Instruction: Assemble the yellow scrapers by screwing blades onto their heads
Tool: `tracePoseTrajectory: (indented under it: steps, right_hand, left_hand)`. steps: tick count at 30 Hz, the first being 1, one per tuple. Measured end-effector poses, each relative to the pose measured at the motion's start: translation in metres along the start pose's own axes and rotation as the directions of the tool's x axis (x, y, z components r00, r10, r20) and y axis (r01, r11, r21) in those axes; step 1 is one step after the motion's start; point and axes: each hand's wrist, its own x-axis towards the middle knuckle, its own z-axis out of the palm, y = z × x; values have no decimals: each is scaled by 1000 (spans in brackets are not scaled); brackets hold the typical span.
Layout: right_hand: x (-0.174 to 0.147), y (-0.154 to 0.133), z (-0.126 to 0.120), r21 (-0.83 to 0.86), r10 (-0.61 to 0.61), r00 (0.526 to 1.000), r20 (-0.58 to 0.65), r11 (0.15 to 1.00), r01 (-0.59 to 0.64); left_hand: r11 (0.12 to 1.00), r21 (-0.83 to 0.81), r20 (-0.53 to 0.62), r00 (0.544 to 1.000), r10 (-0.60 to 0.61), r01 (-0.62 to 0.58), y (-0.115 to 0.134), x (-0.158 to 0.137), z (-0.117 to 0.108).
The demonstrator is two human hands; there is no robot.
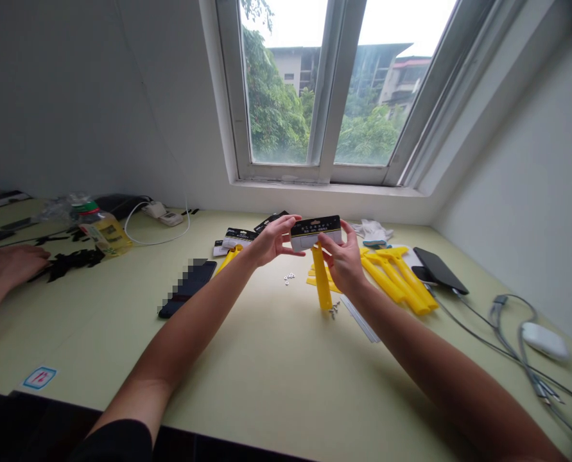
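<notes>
My left hand [275,241] pinches the left end of a black-and-white printed card [316,226], its lower fingers stretched out. At the card's right end is my right hand [347,256], closed on it with the thumb across the front. A flat yellow plastic handle-like piece [322,282] hangs below the card by my right hand; whether it is joined to the card or gripped separately I cannot tell. Small screws [334,310] lie under its lower end. Several small white nuts or rings [289,277] sit left of it, and flat yellow pieces [314,276] lie behind.
Yellow T-shaped handles [401,279] and thin pale strips [360,319] lie at right, near a dark phone [440,269] and cables [502,321]. More cards [237,237] are behind my left arm; a dark pouch [189,289] lies beside it. Another person's hand [18,264] and a bottle [101,228] are left.
</notes>
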Motion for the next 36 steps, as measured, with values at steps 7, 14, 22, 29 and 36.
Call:
tracePoseTrajectory:
  steps: [7,14,22,29,36]
  right_hand:
    - [-1,-6,2,33,0,1000,-19,999,1]
    - [-1,-12,2,14,30,996,82,999,-31]
    - [3,-16,-4,-83,67,979,191,995,-52]
    - [7,-14,-13,-243,252,907,337,954,-174]
    - [14,-9,-21,-374,336,875,350,906,-199]
  left_hand:
    - [975,219,176,982,-70,30,-1,-5,8]
    - [961,275,12,1000,20,-22,3,-1,1]
    - [945,326,-28,999,39,-28,7,0,-3]
    - [902,424,-213,960,180,-75,16,6,-31]
    - [752,603,-586,788,191,266,40,9,-102]
